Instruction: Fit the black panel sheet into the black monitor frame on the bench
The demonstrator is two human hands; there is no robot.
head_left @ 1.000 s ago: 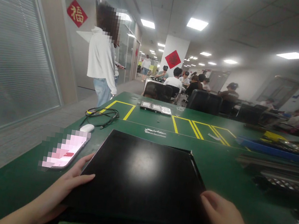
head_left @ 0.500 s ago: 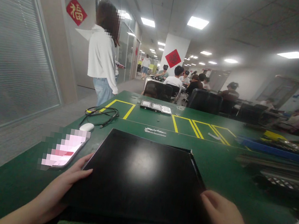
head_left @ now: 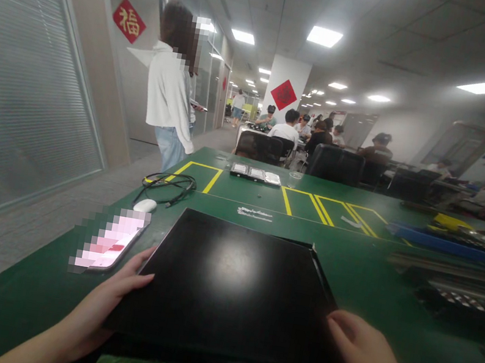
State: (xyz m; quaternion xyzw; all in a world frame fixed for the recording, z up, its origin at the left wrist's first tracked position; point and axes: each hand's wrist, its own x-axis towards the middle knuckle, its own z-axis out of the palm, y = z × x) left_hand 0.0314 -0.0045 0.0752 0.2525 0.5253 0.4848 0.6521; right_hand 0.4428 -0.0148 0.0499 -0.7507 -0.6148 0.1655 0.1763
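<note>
Both left hand [head_left: 114, 294] and right hand [head_left: 361, 344] grip the panel [head_left: 228, 294] by its edges, table [head_left: 355, 271] open alongside.

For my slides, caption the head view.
Left hand and right hand hold a black panel by its sides at a green table, phone at left.

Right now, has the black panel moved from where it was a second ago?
No visible move in any direction: the black panel keeps its place against the yellow tape. Both shift slightly together in view, which suggests camera motion.
</note>
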